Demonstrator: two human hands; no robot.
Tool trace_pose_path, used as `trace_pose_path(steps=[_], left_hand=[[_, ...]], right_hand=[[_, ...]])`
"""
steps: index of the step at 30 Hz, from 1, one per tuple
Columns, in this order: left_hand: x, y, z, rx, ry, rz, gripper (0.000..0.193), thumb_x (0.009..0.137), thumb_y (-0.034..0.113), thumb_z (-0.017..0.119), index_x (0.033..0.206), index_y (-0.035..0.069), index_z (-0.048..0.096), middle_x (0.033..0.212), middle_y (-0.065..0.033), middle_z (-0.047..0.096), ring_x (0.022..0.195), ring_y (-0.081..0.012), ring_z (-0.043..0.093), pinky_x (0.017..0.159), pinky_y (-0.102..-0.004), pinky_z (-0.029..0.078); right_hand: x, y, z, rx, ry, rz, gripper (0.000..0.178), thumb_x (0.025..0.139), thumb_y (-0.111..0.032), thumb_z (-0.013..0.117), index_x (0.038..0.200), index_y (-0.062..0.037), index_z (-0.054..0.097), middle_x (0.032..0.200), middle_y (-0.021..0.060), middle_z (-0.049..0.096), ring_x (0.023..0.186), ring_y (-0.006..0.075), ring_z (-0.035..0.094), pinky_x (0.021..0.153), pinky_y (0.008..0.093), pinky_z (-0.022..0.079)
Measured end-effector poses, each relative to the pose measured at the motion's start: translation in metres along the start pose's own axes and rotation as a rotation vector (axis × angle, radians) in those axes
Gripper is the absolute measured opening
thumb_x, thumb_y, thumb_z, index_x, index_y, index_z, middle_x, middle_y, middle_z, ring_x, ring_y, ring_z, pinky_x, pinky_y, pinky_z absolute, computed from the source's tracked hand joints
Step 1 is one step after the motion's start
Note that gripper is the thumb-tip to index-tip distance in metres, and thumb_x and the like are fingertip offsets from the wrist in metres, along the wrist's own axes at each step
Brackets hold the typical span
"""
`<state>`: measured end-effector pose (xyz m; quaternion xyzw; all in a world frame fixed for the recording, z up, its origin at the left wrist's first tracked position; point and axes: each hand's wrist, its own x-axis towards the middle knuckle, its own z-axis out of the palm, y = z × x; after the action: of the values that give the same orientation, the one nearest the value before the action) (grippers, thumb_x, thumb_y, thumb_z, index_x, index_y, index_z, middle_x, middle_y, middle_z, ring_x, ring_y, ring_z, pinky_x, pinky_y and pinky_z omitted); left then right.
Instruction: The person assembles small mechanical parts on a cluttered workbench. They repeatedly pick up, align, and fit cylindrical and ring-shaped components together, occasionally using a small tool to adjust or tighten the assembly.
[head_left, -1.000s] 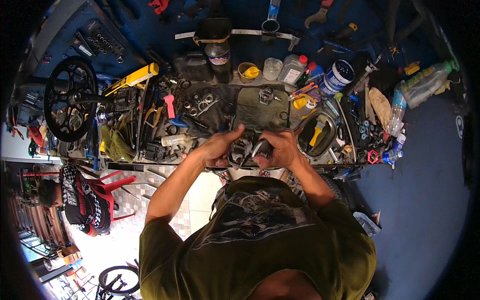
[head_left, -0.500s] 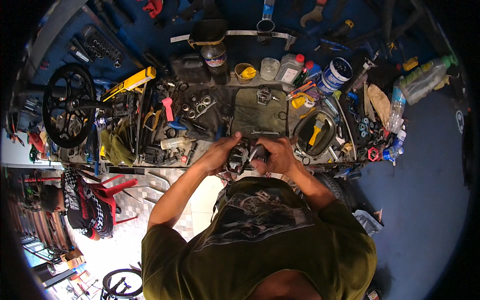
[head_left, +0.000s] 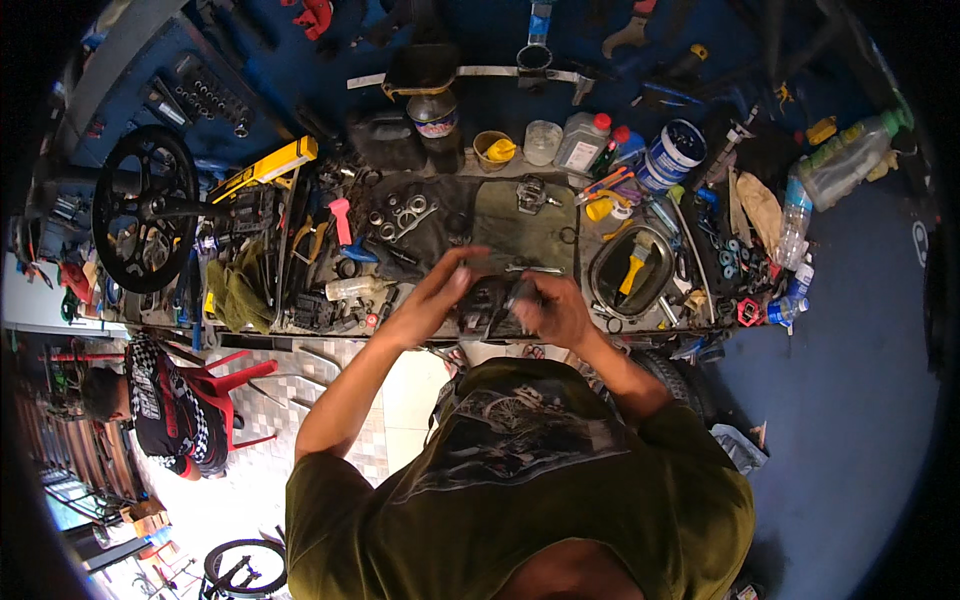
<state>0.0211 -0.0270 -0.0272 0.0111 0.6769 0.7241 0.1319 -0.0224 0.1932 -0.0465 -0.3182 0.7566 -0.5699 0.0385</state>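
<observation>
Head view: work at the cluttered workbench (head_left: 638, 324) appears unfinished, the amount remaining unclear. Left hand (head_left: 430, 305), fingers spread; right hand (head_left: 558, 315), curled, its hold too blurred to tell; oval tray (head_left: 607, 268), rightward; dark metal part (head_left: 480, 312), between the hands; similar part (head_left: 535, 195), on the mat (head_left: 500, 232); wrench (head_left: 535, 268), just beyond, possibly obstructing.

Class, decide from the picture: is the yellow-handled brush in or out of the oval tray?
In: the yellow-handled brush lies inside the oval tray, within its rim.
</observation>
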Motion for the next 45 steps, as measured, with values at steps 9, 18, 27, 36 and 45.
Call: trace_pose_path(steps=[9,18,27,36,45], left_hand=[[0.001,0.011,0.008,-0.05,0.073,-0.323,0.052,0.093,0.05,0.055,0.108,0.0,0.059,0.096,-0.0057,0.066,0.086,-0.015,0.063,0.07,-0.0293,0.05],[-0.014,0.031,0.003,0.429,-0.036,0.124,0.054,0.091,0.045,0.059,0.119,-0.001,0.052,0.096,-0.0097,0.066,0.091,-0.0213,0.064,0.084,-0.0335,0.048],[-0.014,0.02,0.004,0.516,0.037,0.445,0.054,0.09,0.044,0.061,0.119,0.0,0.051,0.091,-0.0085,0.067,0.092,-0.0247,0.064,0.084,-0.034,0.049],[-0.01,-0.003,-0.012,0.179,0.071,-0.143,0.062,0.089,0.048,0.062,0.126,0.001,0.05,0.087,-0.0082,0.068,0.087,-0.0231,0.067,0.079,-0.0361,0.052],[-0.008,0.017,0.001,-0.107,0.079,-0.423,0.053,0.093,0.046,0.058,0.12,0.001,0.056,0.099,-0.0087,0.066,0.096,-0.0169,0.062,0.074,-0.0328,0.051]], right_hand=[[-0.002,0.0,0.001,-0.236,-0.028,-0.268,0.047,0.077,-0.05,0.069,0.085,-0.0049,0.061,0.061,0.0084,0.053,0.051,0.0269,0.056,0.049,0.0321,0.044],[-0.006,0.023,0.016,0.139,0.066,0.167,0.043,0.082,-0.047,0.066,0.079,-0.0046,0.059,0.061,0.0044,0.056,0.052,0.0201,0.057,0.051,0.033,0.043],[-0.014,0.039,0.003,0.067,-0.116,0.46,0.051,0.076,-0.044,0.072,0.109,-0.0054,0.063,0.094,0.0166,0.067,0.083,0.0345,0.065,0.076,0.0418,0.051],[0.007,-0.01,0.004,-0.285,-0.065,-0.197,0.049,0.08,-0.051,0.066,0.08,-0.0021,0.059,0.059,0.0088,0.055,0.05,0.0244,0.057,0.05,0.0341,0.045],[-0.002,0.001,0.014,-0.124,-0.023,-0.159,0.049,0.084,-0.05,0.064,0.084,-0.0015,0.059,0.061,0.0091,0.053,0.053,0.0218,0.056,0.052,0.0323,0.043]])
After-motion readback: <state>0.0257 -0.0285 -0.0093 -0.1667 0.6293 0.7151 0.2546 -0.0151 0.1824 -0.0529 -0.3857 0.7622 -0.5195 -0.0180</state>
